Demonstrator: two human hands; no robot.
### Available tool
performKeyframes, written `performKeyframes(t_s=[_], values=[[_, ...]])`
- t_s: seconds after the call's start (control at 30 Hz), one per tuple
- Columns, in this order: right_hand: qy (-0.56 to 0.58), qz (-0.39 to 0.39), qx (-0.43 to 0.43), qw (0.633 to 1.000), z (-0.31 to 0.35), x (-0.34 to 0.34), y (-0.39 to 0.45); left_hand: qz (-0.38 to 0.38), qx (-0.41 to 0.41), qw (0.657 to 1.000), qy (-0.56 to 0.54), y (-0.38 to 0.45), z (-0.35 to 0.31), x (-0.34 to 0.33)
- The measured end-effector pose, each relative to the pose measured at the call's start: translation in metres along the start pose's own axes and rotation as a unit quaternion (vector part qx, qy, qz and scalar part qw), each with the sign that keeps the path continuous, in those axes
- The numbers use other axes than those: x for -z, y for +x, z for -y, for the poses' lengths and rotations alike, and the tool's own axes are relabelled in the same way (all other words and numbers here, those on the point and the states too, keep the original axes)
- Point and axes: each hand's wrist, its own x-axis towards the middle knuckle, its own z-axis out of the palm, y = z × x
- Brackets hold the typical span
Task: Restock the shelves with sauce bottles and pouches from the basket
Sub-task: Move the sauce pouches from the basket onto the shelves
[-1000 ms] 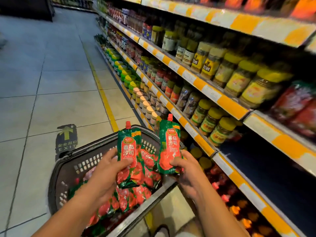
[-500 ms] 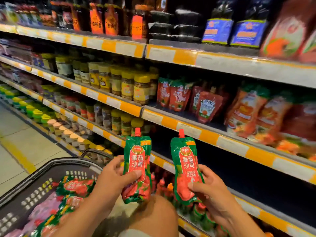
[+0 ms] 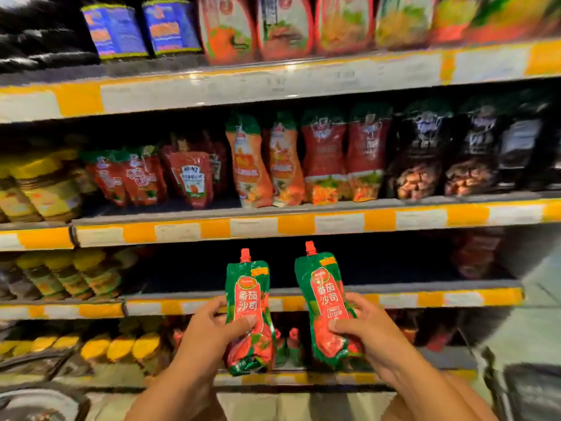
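Hands in foreground, each pinching one upright tomato ketchup pouch low on its body, thumb across front: left hand [image 3: 209, 332] on left pouch [image 3: 249, 311], right hand [image 3: 364, 332] on right pouch [image 3: 326, 308]. Pouches side by side, apart, red spouts up, before dark shelf gap [image 3: 379, 262]. Behind, above: Heinz pouch [image 3: 191, 177] among blurred red pouches.

Dark shelf bay [image 3: 379, 268] open ahead
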Motion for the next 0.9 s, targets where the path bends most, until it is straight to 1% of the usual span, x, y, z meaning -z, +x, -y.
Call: performKeyframes(t_s=[0.13,0.27,0.37,0.53,0.73,0.9], values=[[0.009,-0.068,0.003,0.998,-0.003,0.028,0.0,0.041,0.023,0.999,0.003,0.026,0.006,-0.035],[0.019,-0.141,0.011,0.99,0.003,0.051,0.001,0.063,0.024,0.997,0.029,0.047,0.006,-0.073],[0.003,-0.199,0.031,0.979,0.009,0.068,0.003,0.077,0.024,0.996,0.037,0.065,0.002,-0.103],[0.014,-0.25,0.033,0.968,0.034,0.082,0.022,0.085,0.016,0.993,0.078,0.101,-0.003,-0.149],[0.046,-0.287,0.011,0.957,0.066,0.093,0.056,0.054,0.009,0.993,0.101,0.127,-0.017,-0.2],[0.059,-0.302,0.007,0.951,0.059,0.116,0.081,0.039,0.037,0.993,0.105,0.155,-0.017,-0.226]])
